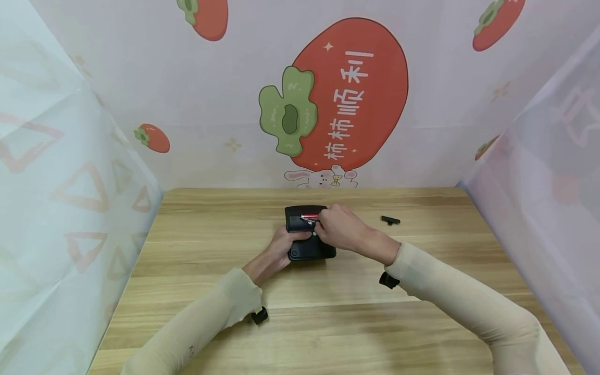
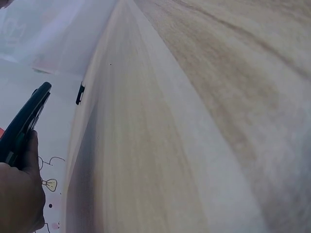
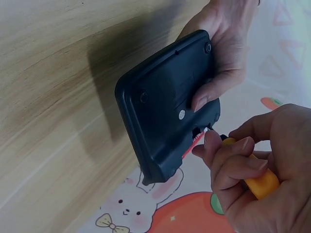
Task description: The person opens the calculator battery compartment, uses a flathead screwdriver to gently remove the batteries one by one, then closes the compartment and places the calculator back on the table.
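Note:
A black calculator (image 1: 311,249), seen from its back, is held above the table in my left hand (image 1: 276,249), with the thumb lying across the back. Its battery slot is uncovered, and a red battery (image 1: 309,216) shows inside. My right hand (image 3: 262,170) grips a yellow-handled screwdriver (image 3: 262,183), whose thin metal shaft reaches to the battery at the slot; the exact contact of the tip is hidden by fingers. In the left wrist view only the edge of the calculator (image 2: 24,121) and part of the left hand appear.
A small black battery cover (image 1: 390,220) lies on the wooden table (image 1: 225,219), right of the hands. Behind the table hangs a printed cloth (image 1: 234,94), and pale sheets rise along the left and right sides.

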Demonstrator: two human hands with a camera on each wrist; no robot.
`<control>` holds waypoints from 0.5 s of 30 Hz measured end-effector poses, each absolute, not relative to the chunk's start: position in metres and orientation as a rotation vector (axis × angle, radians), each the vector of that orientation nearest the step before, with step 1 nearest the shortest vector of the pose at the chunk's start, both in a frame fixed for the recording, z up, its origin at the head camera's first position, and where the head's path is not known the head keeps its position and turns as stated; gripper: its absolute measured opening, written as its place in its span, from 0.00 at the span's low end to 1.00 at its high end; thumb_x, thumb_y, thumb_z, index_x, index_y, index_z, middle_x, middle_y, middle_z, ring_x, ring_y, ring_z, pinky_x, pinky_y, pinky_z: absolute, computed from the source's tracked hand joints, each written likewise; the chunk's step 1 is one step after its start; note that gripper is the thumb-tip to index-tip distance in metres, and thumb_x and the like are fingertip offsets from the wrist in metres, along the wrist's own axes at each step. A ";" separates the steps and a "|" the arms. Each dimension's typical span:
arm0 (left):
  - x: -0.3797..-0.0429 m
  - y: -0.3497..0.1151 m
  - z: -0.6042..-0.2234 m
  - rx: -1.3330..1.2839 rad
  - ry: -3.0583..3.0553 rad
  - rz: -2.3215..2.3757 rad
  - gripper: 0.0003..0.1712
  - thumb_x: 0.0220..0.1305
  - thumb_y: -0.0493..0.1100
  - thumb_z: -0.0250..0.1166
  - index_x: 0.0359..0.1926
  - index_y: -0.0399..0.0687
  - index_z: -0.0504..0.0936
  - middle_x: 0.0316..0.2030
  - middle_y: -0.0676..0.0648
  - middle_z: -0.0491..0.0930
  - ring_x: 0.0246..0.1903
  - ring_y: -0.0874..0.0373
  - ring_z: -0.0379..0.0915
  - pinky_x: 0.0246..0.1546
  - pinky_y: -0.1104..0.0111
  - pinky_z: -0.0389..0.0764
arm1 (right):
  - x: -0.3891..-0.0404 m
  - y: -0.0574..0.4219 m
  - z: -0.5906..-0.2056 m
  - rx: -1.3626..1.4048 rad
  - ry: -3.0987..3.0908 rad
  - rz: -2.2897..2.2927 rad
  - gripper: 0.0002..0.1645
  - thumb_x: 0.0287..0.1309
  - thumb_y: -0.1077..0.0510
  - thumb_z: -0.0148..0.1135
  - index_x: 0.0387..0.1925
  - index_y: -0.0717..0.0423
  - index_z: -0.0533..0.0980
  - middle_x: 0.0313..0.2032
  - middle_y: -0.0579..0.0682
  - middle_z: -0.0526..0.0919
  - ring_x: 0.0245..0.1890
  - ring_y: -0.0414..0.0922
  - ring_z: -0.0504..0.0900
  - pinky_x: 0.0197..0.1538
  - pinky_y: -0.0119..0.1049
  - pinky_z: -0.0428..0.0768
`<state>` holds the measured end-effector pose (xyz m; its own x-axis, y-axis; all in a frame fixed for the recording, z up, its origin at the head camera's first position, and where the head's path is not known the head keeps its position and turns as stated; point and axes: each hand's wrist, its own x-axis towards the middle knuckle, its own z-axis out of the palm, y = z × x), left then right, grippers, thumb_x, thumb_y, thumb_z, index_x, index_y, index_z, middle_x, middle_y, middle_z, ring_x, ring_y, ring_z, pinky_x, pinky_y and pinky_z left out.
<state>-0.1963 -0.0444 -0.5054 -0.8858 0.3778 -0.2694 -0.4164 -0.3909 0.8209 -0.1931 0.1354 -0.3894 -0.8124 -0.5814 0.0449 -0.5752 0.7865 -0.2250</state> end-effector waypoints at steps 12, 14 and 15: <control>-0.198 -0.043 -0.507 -0.062 1.321 2.300 0.32 0.72 0.26 0.58 0.75 0.36 0.67 0.69 0.33 0.75 0.69 0.40 0.73 0.62 0.51 0.83 | -0.193 0.135 -0.389 -0.941 2.931 -0.383 0.29 0.72 0.63 0.59 0.11 0.50 0.69 0.10 0.41 0.63 0.10 0.37 0.65 0.16 0.27 0.60; -0.198 -0.044 -0.508 -0.060 1.302 2.303 0.32 0.72 0.26 0.57 0.75 0.37 0.67 0.68 0.34 0.76 0.69 0.41 0.74 0.63 0.51 0.83 | -0.193 0.135 -0.389 -0.943 2.932 -0.384 0.28 0.72 0.63 0.60 0.12 0.51 0.70 0.10 0.42 0.65 0.10 0.38 0.66 0.16 0.27 0.61; -0.198 -0.044 -0.509 -0.054 1.298 2.305 0.32 0.72 0.26 0.57 0.75 0.36 0.67 0.68 0.34 0.76 0.68 0.41 0.74 0.63 0.51 0.83 | -0.193 0.134 -0.389 -0.944 2.933 -0.380 0.28 0.72 0.62 0.60 0.12 0.51 0.70 0.10 0.42 0.65 0.11 0.38 0.67 0.16 0.27 0.61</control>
